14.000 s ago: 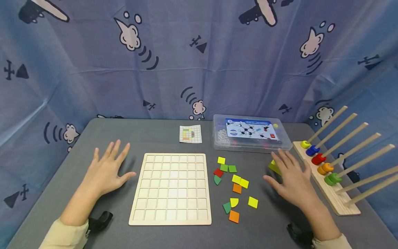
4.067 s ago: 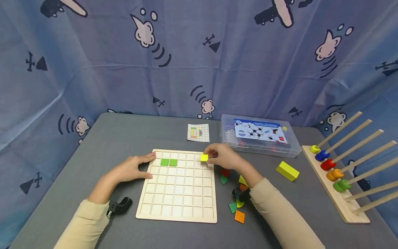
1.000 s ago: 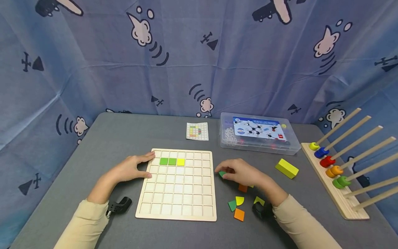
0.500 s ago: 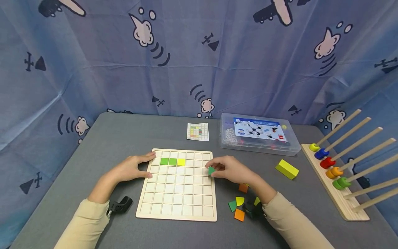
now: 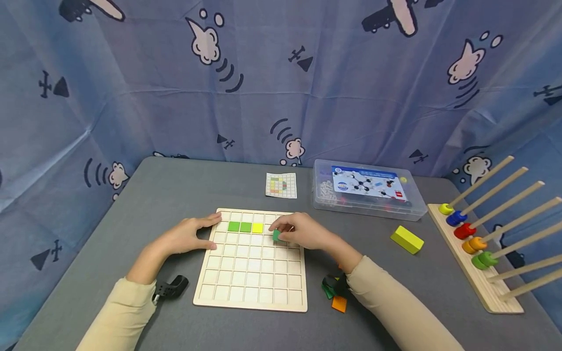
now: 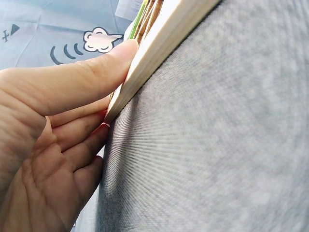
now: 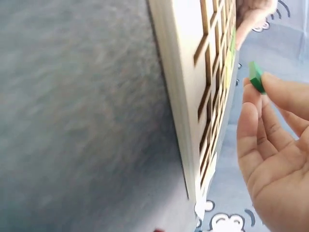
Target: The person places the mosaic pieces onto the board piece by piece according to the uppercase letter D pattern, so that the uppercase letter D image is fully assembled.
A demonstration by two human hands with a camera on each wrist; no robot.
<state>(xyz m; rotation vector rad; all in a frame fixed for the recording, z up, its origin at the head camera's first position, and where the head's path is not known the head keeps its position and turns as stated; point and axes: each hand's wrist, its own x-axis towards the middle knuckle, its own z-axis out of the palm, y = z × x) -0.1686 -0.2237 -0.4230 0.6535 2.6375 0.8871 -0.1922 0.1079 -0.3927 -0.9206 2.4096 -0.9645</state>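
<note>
In the head view my left hand rests at the left edge of a pale wooden grid board. Its thumb touches the board's side in the left wrist view, fingers fairly straight. Over the right part of the board, my right hand pinches a dark green tile between thumb and fingertips, tilted and raised above the cells. Two light green tiles, the left one and the right one, lie beside a yellow tile in the second row from the back.
Orange and green pieces lie right of the board, partly behind the right wrist strap. A card with a coloured grid and a clear plastic box stand behind. Further right are a yellow block and a wooden peg rack.
Both hands were spread apart earlier; the left came to the board. Two green tiles and a yellow one went onto it. Lately the right hand picked up the dark green tile and moved left.
</note>
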